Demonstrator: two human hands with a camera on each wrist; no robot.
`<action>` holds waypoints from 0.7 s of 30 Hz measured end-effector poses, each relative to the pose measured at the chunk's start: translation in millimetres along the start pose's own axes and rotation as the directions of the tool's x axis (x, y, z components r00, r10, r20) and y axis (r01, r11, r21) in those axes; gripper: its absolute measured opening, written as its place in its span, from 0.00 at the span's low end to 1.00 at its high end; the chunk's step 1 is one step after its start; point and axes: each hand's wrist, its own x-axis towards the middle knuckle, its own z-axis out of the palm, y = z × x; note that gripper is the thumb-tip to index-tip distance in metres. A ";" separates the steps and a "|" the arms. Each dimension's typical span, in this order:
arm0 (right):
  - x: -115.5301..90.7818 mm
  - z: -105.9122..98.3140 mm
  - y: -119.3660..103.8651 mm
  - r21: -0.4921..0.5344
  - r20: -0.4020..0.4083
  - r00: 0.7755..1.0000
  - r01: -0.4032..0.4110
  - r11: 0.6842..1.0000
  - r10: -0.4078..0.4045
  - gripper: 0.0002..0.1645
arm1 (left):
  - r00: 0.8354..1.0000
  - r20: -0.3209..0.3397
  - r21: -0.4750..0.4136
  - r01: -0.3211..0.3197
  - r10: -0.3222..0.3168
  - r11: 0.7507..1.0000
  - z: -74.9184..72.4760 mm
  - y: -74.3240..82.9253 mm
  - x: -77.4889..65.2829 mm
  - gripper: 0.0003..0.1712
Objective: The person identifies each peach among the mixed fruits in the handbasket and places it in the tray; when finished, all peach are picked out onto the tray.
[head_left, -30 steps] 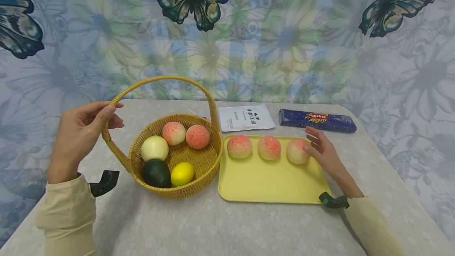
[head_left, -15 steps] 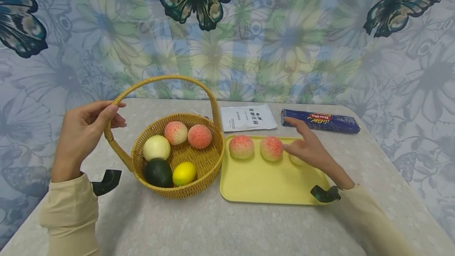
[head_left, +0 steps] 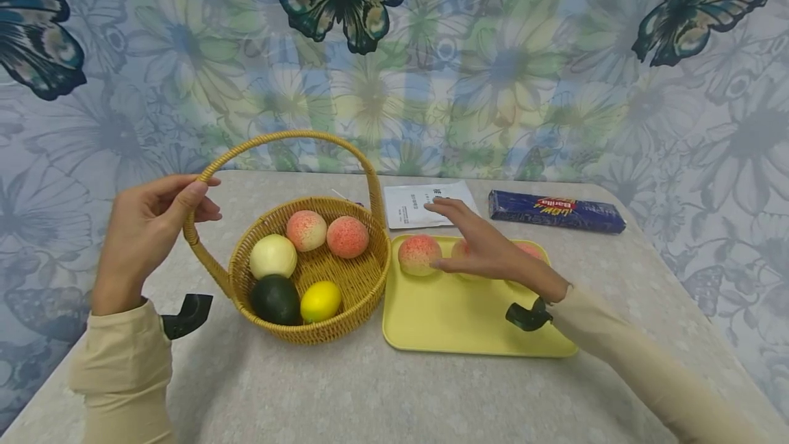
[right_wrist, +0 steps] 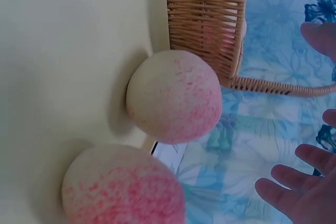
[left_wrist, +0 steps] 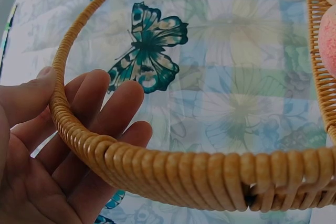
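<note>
My left hand [head_left: 142, 235] pinches the handle [left_wrist: 61, 85] of a woven basket [head_left: 311, 336] between thumb and index finger, the other fingers loose behind it. Inside the basket lie two peaches [head_left: 348, 237], a pale yellow-green round fruit [head_left: 273, 257], a dark green oval fruit [head_left: 275, 300] and a lemon [head_left: 320, 301]. Over the yellow tray [head_left: 456, 324] my right hand [head_left: 493, 252] reaches left with thumb and fingers apart, holding nothing. Its thumb tip is right at the leftmost peach [head_left: 419, 255]. Two more peaches [right_wrist: 126, 190] on the tray are partly hidden behind this hand.
Behind the tray lies a white printed packet [head_left: 407, 207], partly covered by the right fingers. A blue Barilla pasta package [head_left: 557, 212] lies at the back right. The basket stands against the tray's left edge, and a butterfly-patterned cloth [head_left: 493, 88] hangs behind the table.
My right hand has moved left across the tray, from the rightmost peach past the middle one to the leftmost. My left hand keeps its grip on the handle. The peaches have stayed put.
</note>
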 end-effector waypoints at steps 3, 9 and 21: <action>8.8 2.4 -6.2 -0.030 0.021 1.000 0.017 0.999 -0.016 0.50 | 1.000 0.002 -0.012 0.002 -0.002 1.000 0.0 -0.7 0.0 0.13; 20.5 4.3 -13.1 -0.077 0.070 0.997 0.028 0.997 -0.022 0.49 | 1.000 0.001 0.001 -0.001 0.001 1.000 0.0 -1.4 0.1 0.13; 52.1 6.2 -30.9 -0.149 0.144 0.985 0.116 0.982 -0.094 0.48 | 1.000 0.000 0.017 0.001 -0.001 1.000 -0.3 -2.1 0.3 0.14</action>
